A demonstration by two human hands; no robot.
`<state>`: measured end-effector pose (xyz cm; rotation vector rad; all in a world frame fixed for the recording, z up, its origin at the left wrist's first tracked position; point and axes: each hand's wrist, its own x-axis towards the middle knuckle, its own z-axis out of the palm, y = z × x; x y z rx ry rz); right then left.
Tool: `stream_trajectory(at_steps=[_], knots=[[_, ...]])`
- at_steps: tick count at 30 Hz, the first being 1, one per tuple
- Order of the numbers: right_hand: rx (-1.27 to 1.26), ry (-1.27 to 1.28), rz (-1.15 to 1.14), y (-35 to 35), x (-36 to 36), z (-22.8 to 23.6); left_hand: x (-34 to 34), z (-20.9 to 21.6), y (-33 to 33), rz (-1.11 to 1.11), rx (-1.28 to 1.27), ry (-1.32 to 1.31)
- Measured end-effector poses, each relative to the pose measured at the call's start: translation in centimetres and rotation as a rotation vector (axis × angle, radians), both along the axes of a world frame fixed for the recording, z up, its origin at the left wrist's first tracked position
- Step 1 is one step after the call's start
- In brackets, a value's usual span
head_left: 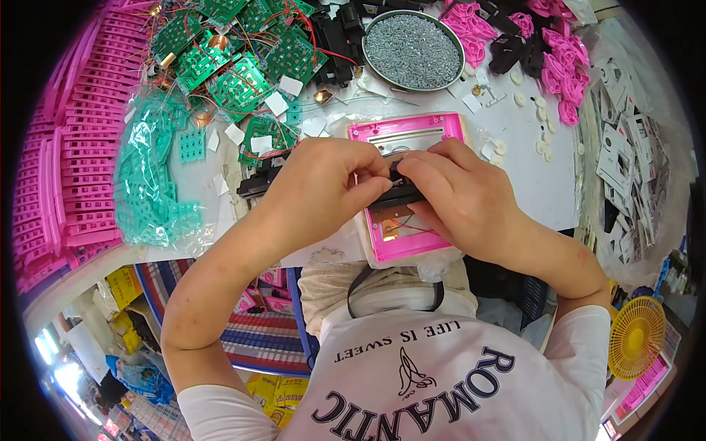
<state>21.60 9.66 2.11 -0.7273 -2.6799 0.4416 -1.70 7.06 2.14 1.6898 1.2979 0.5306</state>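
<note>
A pink plastic frame [403, 248] lies on a pale pad in front of me at the table's near edge. Over its middle is a long black plastic part [401, 195], partly hidden by my fingers. My left hand [327, 176] is closed, its thumb and forefinger pinching at the part's left side. My right hand [462, 195] grips the same part from the right, fingers curled over it. Below the part, a brown board [386, 214] with a thin red wire shows inside the frame. Whatever small piece may sit between my fingertips is hidden.
A round tin of screws [412, 53] stands behind the frame. Green circuit boards [239, 87] with wires pile at back left, beside a bag of teal keypads [151, 169]. Pink housings [92, 147] stack far left; pink cord bundles [562, 70] and white round pieces [543, 114] lie right.
</note>
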Motion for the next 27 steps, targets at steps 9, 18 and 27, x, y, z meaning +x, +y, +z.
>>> stream_trajectory(at_steps=[9,18,27], knots=[[-0.049,-0.015,0.018,0.1,0.2,0.1,0.5,-0.6,0.8,-0.109,0.176,-0.003],[0.138,0.036,0.004,0.0,0.0,-0.7,0.6,-1.0,0.6,-0.072,0.166,-0.007],[0.097,0.009,0.022,0.2,-0.1,-0.4,0.5,-1.0,0.8,-0.064,0.073,-0.018]])
